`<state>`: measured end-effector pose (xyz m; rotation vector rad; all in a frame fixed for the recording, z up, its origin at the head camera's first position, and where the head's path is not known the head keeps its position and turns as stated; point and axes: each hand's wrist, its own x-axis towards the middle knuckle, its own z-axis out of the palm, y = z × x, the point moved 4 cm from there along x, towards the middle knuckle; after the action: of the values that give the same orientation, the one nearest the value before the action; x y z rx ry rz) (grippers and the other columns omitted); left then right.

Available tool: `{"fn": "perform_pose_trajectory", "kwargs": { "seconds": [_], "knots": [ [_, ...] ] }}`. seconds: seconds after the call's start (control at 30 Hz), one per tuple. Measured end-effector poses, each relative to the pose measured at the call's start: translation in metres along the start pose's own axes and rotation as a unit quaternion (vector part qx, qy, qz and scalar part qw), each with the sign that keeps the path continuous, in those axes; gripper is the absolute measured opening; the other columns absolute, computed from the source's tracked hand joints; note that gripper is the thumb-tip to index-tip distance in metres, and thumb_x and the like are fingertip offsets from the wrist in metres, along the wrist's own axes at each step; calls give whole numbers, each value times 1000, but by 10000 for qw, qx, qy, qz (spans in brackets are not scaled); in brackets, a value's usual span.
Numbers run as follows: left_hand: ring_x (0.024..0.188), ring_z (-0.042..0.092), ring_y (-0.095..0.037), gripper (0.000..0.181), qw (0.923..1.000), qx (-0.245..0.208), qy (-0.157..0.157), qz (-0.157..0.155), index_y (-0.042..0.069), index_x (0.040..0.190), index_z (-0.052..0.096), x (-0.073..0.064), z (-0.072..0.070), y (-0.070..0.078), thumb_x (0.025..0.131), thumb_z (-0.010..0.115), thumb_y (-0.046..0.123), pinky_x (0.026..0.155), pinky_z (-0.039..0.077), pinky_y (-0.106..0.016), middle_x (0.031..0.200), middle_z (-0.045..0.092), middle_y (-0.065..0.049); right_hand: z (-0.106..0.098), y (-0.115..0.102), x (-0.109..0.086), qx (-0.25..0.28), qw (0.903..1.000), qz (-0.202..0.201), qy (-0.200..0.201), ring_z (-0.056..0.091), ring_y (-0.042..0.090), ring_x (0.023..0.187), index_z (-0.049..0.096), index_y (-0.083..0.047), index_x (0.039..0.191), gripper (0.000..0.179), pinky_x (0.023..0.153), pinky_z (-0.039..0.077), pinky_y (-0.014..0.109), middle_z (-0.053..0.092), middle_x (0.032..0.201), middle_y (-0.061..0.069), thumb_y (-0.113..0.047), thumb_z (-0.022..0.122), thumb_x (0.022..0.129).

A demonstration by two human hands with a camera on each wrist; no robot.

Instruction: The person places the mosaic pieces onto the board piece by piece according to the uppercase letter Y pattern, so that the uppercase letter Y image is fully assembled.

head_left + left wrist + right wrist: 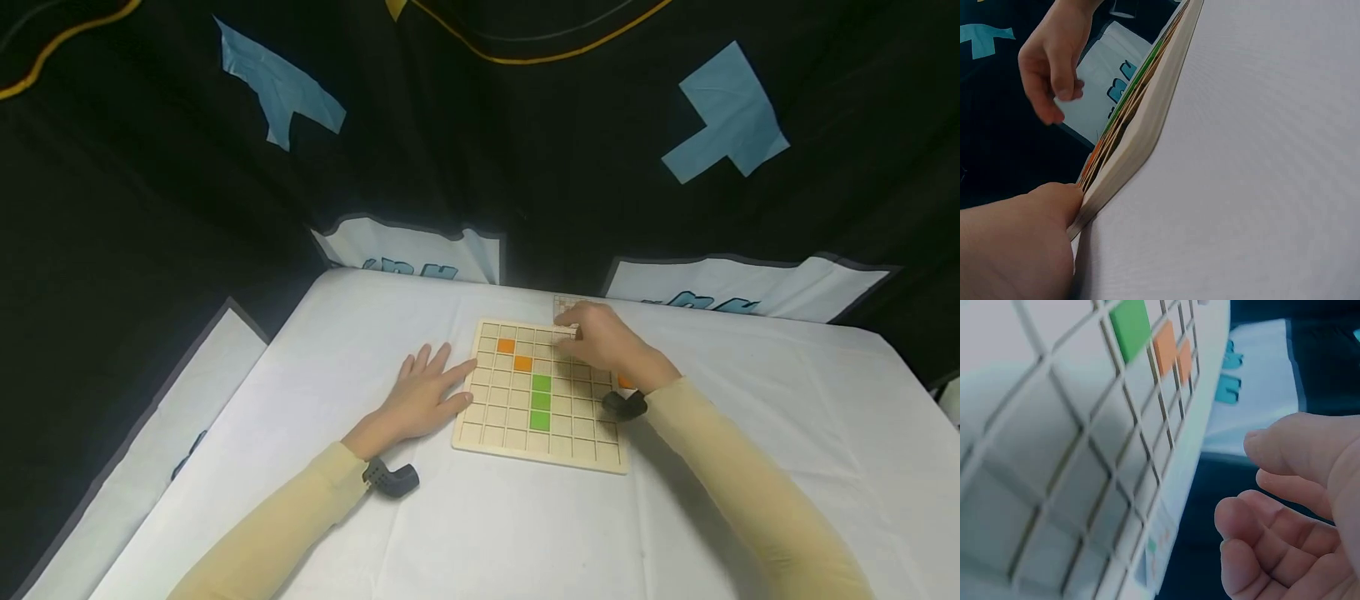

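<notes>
A square wooden grid board [498, 437] lies on the table, with two orange tiles [514, 355] placed diagonally and a column of green tiles [540, 401] in its cells. My left hand [426, 394] rests flat at the board's left edge, fingers spread, index finger and thumb touching the rim. Above the board's far right part hovers my right hand [597, 337]; its fingers are loosely bent, with nothing seen between them in the right wrist view [1291, 519]. Partly hidden behind that hand, a printed grid card [566, 305] lies beyond the far edge.
Something orange [625, 382] peeks out beside the right wrist, at the board's right side; the arm hides most of it. A white cloth [540, 533] covers the table. Dark fabric [480, 167] with blue and white patches hangs behind it.
</notes>
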<state>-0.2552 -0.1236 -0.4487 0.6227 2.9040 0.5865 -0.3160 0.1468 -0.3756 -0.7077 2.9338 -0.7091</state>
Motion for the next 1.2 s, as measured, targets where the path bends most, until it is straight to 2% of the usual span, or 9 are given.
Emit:
{"fn": "perform_pose_trajectory", "kwargs": {
  "seconds": [0.2, 0.33, 0.5, 0.83, 1.2],
  "knots": [
    [155, 6, -55, 59, 10000, -7, 15, 8, 21, 158, 41, -1, -1, 2, 104, 50, 43, 123, 5, -71, 167, 19, -28, -21, 22, -17, -152, 9993, 328, 50, 63, 22, 76, 67, 5, 130, 42, 63, 51, 28, 69, 129, 23, -7, 71, 90],
    [155, 6, -54, 59, 10000, 12, -7, -18, 22, 158, 41, -1, -1, 0, 104, 50, 44, 124, 5, -70, 168, 19, -27, -30, 36, -28, -260, 9985, 481, 55, 62, 22, 76, 67, 5, 129, 42, 63, 49, 28, 69, 126, 24, -7, 69, 89],
    [155, 6, -55, 59, 10000, 22, -30, 0, 22, 158, 40, 0, 0, 0, 104, 49, 45, 124, 5, -71, 168, 19, -27, -35, 52, -42, -375, 9968, 703, 112, 61, 23, 80, 67, 5, 128, 43, 65, 50, 28, 70, 123, 23, -10, 74, 89],
    [155, 5, -54, 59, 10000, -6, -41, 9, 22, 158, 40, 0, 1, 1, 104, 49, 45, 124, 4, -71, 168, 18, -27, -28, 73, -63, -305, 9953, 918, 3, 56, 21, 77, 68, 7, 126, 40, 63, 47, 27, 71, 119, 24, -7, 72, 89],
    [155, 7, -55, 59, 10000, -5, 0, 19, 21, 158, 41, 0, -1, 2, 104, 49, 44, 124, 6, -71, 168, 19, -28, -13, 76, -74, -120, 9953, 959, -60, 56, 21, 79, 70, 5, 123, 38, 63, 48, 26, 71, 113, 21, -5, 70, 87]
  ]
}}
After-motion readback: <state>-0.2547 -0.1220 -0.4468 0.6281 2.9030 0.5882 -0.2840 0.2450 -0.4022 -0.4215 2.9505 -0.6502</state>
